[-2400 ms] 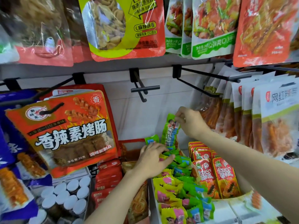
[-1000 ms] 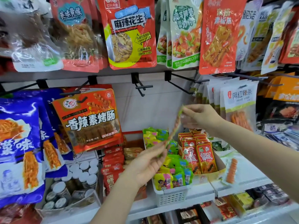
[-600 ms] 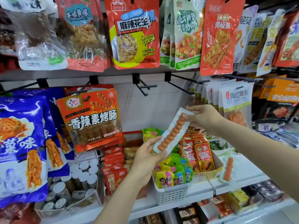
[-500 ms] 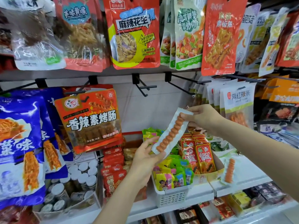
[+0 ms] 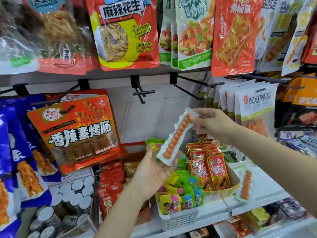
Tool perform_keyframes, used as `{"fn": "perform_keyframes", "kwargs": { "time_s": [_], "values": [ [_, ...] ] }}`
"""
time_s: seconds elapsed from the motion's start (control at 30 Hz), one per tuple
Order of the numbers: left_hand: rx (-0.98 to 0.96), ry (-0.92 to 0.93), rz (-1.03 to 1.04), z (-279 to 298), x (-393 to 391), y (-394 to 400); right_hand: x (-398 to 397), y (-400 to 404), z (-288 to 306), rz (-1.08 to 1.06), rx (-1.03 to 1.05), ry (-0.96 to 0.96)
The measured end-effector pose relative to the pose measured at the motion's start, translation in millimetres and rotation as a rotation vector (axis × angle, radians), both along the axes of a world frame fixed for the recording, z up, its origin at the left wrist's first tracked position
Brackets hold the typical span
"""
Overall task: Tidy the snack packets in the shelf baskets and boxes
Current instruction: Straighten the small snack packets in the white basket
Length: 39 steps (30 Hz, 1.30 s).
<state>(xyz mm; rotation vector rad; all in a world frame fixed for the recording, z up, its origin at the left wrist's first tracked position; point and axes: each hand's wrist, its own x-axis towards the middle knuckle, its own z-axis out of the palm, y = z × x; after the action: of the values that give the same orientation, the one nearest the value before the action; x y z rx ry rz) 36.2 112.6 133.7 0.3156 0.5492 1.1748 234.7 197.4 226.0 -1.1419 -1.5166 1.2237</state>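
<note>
While the white slatted basket (image 5: pixel 179 219) is sitting nearest at the front lip of the shelf (image 5: pixel 267 193), small glossy sachets (image 5: pixel 180 191) in green, yellow, pink and blue are lying heaped in it, crinkled and pillow-shaped. Just left of the basket, round white-capped jars (image 5: pixel 75 193) are standing packed together in a clear box. Just right of the basket, flat red packets (image 5: pixel 211 166) are standing upright in rows inside a cardboard box, and further right a second sausage stick (image 5: pixel 245 184) is lying flat on the shelf in clear film.

Above the basket, both hands are holding one long, narrow sausage packet (image 5: pixel 176 136), its clear plastic edged with wavy crimped seams and its orange contents bumpy like a string of beads. It is slanting from lower left to upper right. The left hand (image 5: pixel 154 170) is cupping the lower end, palm up with fingers loosely curled beneath it; the right hand (image 5: pixel 211 123) is pinching the upper end between its fingers (image 5: pixel 194 118) and thumb.

Behind the basket, a large orange foil bag (image 5: pixel 77 129) is hanging on a black wire hook to the left, and white pouches (image 5: pixel 256 110) are hanging to the right. Higher still, a red peanut bag (image 5: pixel 125 31) is hanging with its clear window showing.

Compared with half a second ago, the packet is staying in both hands at much the same slant above the basket, and the stick on the shelf is lying where it was.
</note>
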Motion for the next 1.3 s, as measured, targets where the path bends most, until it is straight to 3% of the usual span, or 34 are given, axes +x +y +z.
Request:
{"fn": "perform_keyframes", "kwargs": {
  "time_s": [0.1,0.27,0.33,0.47,0.57,0.63,0.77,0.93,1.03,1.3],
  "values": [
    [0.061,0.1,0.088,-2.9,0.3,6.5,6.7,0.3,-2.7,0.153,-0.099,0.084],
    [0.299,0.816,0.3,-12.9,-14.4,13.3,13.3,4.0,7.1,0.236,-0.285,0.14],
    [0.412,0.969,0.398,-12.2,-18.4,18.6,11.5,4.8,10.8,0.202,-0.298,0.11],
    [0.551,1.139,0.42,-13.0,-20.1,30.7,7.3,4.6,11.4,0.126,-0.129,-0.184],
    [0.577,1.227,0.481,-13.0,-20.9,48.9,10.0,5.9,10.6,-0.005,-0.027,-0.159],
    [0.561,1.387,0.542,-12.7,-24.1,66.9,11.8,5.0,6.6,-0.128,0.172,-0.207],
    [0.618,1.831,0.301,-15.3,-22.6,96.4,11.1,11.5,-15.4,-0.332,0.727,-0.633],
    [0.649,2.125,-0.193,-21.0,-8.1,131.5,-2.2,31.7,-30.5,-0.336,0.707,-0.736],
    [0.619,2.218,-0.282,-29.3,-6.9,135.7,-10.0,41.7,-33.4,-0.323,0.712,-0.707],
    [0.774,2.145,-0.211,-51.3,-27.2,100.4,-26.1,48.4,-33.6,-0.13,0.63,-0.736]
  ]
}}
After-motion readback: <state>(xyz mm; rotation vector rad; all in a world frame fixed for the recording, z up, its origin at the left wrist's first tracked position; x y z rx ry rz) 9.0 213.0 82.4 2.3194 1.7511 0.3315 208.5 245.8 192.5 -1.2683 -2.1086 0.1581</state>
